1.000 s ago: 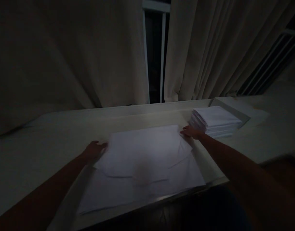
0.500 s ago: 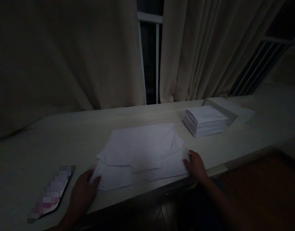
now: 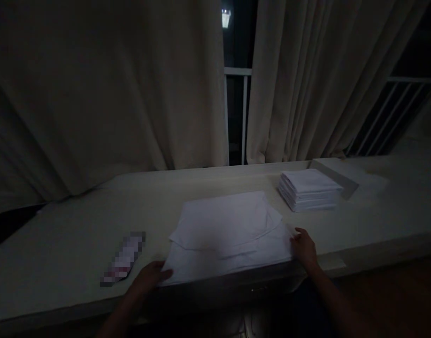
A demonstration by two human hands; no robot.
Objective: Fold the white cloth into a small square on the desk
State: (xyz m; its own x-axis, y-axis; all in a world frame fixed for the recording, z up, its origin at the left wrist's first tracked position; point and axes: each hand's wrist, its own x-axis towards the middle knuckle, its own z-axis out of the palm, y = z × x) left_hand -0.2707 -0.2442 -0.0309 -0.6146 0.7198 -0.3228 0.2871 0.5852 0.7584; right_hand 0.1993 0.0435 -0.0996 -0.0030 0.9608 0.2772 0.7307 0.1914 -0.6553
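A white cloth (image 3: 226, 220), folded in layers, lies flat near the front edge of the table. Its upper layer stops short of the lower one, leaving a strip along the near side. My left hand (image 3: 152, 278) pinches the near left corner, thumb on top and fingers underneath. At the near right corner, my right hand (image 3: 304, 248) grips the cloth's edge between thumb and fingers. Behind it to the right stands a neat stack of folded white cloths (image 3: 309, 190).
A flat, phone-like object (image 3: 126, 258), blurred out, lies left of my left hand. A pale box-like thing (image 3: 337, 176) sits behind the stack on the long white table (image 3: 78, 249). Beige curtains (image 3: 180, 94) hang along the back, with a barred window gap between them.
The cloth's near edge has come closer to the table's front edge, with both hands still on its corners. The upper layer's near edge lies smoother. The camera view has shifted left and up.
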